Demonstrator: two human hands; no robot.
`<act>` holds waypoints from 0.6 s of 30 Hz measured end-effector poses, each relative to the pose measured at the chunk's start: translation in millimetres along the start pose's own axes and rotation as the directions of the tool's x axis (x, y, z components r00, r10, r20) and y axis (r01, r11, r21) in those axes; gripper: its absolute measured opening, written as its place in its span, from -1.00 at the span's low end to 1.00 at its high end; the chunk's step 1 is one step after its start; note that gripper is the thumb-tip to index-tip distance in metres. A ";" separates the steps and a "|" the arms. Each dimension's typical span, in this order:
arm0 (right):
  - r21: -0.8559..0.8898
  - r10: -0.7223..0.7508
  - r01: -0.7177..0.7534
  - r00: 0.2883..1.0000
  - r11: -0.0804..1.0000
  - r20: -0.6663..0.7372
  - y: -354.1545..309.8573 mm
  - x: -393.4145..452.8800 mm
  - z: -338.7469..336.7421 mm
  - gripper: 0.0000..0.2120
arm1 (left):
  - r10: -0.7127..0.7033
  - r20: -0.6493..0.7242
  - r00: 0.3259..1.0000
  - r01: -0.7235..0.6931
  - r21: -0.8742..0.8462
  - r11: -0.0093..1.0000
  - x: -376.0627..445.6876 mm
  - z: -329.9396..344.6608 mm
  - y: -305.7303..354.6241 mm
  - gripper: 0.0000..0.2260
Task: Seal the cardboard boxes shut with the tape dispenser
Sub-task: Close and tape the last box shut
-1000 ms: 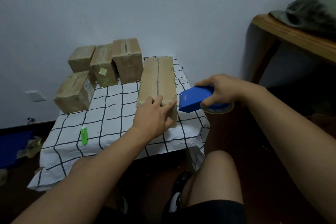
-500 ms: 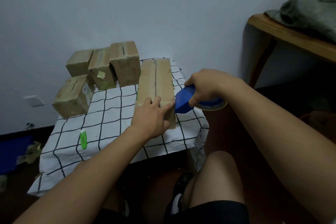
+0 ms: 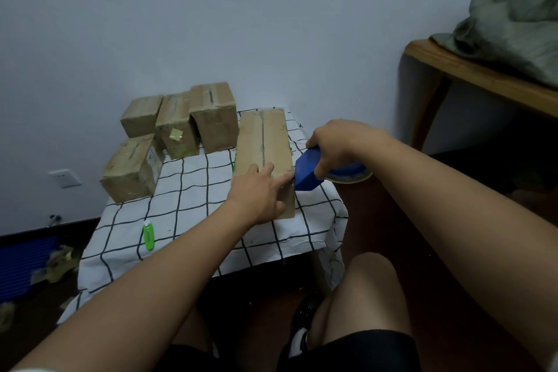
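Your left hand (image 3: 262, 195) lies flat on the near end of the long cardboard box (image 3: 263, 148) at the centre of the frame, its fingers (image 3: 279, 183) straight and spread across the top, pressing it down onto the bench (image 3: 193, 190) with its checked cloth. Your right hand (image 3: 338, 145) has its fingers clenched round the blue tape dispenser (image 3: 308, 174), whose front edge touches the box's near right corner; the tape roll (image 3: 351, 176) shows just under the hand. Four smaller boxes (image 3: 178, 127) stand grouped at the left centre of the frame, apart from the long one. A green cutter (image 3: 148, 235) lies on the cloth, lower left of the boxes.
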State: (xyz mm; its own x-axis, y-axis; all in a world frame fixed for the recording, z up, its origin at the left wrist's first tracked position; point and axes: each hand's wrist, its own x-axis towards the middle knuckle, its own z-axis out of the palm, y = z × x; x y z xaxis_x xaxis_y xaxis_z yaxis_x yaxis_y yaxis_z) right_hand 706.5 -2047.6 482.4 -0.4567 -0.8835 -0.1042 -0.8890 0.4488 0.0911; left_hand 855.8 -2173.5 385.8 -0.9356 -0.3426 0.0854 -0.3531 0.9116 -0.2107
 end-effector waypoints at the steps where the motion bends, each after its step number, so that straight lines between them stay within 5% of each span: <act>1: 0.015 0.007 -0.007 1.000 1.000 -0.003 0.4 -0.8 1.3 -0.34 | 0.001 0.007 1.000 -0.001 0.004 1.000 -0.4 -0.8 0.3 -0.40; 7: -0.199 0.118 -0.109 0.992 0.974 0.036 22.6 -21.0 39.1 -0.48 | 0.004 0.042 0.999 -0.002 -0.040 0.999 -5.6 -7.7 -2.3 -0.40; 18: 0.378 0.321 -0.203 0.904 0.903 -0.281 40.0 -3.7 74.2 -0.30 | -0.066 -0.198 0.978 0.060 -0.036 0.998 -11.4 12.3 6.7 -0.62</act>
State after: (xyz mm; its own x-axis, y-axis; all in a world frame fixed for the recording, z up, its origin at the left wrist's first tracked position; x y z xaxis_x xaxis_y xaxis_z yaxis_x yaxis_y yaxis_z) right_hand 670.2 -2016.5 413.0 -0.6892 -0.6924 0.2137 -0.7227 0.6356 -0.2714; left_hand 864.0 -2166.2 371.4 -0.8905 -0.3507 0.2899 -0.4086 0.8967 -0.1704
